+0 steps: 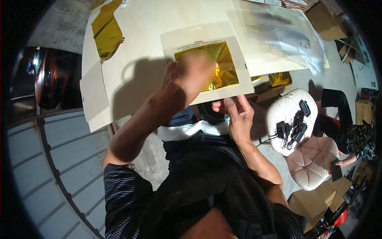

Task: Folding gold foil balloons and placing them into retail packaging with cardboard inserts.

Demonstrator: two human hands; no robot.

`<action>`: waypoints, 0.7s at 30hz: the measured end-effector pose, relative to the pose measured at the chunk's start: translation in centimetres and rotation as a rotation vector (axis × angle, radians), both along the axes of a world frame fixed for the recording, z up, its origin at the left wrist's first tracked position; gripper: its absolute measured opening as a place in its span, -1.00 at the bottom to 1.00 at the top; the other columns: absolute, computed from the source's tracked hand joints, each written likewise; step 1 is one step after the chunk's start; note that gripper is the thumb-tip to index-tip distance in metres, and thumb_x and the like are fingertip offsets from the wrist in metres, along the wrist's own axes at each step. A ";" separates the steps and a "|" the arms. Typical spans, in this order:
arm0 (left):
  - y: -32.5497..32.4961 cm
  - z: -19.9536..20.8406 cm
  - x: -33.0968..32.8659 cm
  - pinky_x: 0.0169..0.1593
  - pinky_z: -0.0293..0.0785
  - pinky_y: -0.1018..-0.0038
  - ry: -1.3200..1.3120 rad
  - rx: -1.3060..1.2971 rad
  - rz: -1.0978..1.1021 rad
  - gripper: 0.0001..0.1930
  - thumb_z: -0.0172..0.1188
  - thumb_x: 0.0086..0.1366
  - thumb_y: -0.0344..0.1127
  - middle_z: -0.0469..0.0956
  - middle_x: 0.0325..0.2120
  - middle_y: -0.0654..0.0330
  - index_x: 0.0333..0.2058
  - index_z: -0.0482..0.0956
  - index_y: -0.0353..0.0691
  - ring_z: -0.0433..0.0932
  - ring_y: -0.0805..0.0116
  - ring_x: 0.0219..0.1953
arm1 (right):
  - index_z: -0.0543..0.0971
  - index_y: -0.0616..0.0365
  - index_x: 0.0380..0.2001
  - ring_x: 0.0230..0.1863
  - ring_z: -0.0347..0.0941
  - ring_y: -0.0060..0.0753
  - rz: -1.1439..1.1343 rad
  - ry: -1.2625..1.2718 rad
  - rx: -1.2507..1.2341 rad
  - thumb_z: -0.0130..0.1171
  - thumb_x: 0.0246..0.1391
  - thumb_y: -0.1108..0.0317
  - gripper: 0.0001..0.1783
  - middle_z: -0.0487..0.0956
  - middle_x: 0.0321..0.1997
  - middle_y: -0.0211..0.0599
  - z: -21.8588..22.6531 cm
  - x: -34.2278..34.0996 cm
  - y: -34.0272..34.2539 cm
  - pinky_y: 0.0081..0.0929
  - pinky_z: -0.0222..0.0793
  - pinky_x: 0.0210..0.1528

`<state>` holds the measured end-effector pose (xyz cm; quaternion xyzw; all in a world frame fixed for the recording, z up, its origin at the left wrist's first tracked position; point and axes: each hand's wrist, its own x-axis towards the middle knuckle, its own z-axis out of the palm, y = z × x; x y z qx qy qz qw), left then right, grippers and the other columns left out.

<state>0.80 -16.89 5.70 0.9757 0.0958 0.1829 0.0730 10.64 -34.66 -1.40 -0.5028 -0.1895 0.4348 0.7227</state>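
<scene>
A pale flat card (169, 40) with a hang slot lies at the table's front edge. In its middle is a shiny gold foil sheet (227, 67), creased and reflecting light. My left hand (189, 77) is over the left part of the foil; blur hides its fingers and whatever they may hold. Just below the card's near edge is my right hand (239, 119), open with its fingers apart and nothing visible in them. Its fingertips are close to that edge; I cannot tell whether they touch it.
Gold film (106, 34) lies at the table's (139, 20) far left. Clear plastic sleeves (290, 44) spread over the right side. Below them stands a box with gold material (279, 79). Chairs (294, 95) holding black adapters and cables stand at right, beside another person (358, 139).
</scene>
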 end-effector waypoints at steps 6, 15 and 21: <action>0.3 -0.5 -0.1 -0.36 0.49 0.34 -0.038 -0.045 -0.008 -0.73 0.21 0.17 -0.49 0.49 -0.41 0.13 -0.14 0.65 -0.39 0.51 0.20 -0.33 | 0.62 0.40 -0.14 -0.36 0.68 -0.36 -0.163 0.028 -0.138 0.15 0.38 0.37 -0.76 0.69 -0.32 -0.12 -1.3 1.0 1.5 -0.42 0.68 -0.22; -0.3 -0.1 -0.9 -0.17 0.57 0.35 0.111 -0.085 0.014 -0.55 0.22 0.16 -0.63 0.54 -0.31 0.11 0.08 0.59 -0.32 0.55 0.20 -0.24 | 0.61 0.37 -0.19 -0.45 0.63 -0.37 -0.133 -0.035 -0.191 0.16 0.36 0.35 -0.77 0.69 -0.38 -0.12 -3.6 1.1 1.8 -0.42 0.65 -0.30; -4.1 0.0 -2.6 -0.32 0.55 0.37 -0.224 -0.254 0.197 -0.80 0.27 0.20 -0.56 0.57 -0.37 0.07 -0.17 0.64 -0.37 0.59 0.13 -0.33 | 0.62 0.33 -0.23 -0.43 0.62 -0.40 -0.104 -0.154 -0.148 0.13 0.34 0.41 -0.82 0.69 -0.39 -0.18 -3.4 1.2 1.4 -0.47 0.57 -0.31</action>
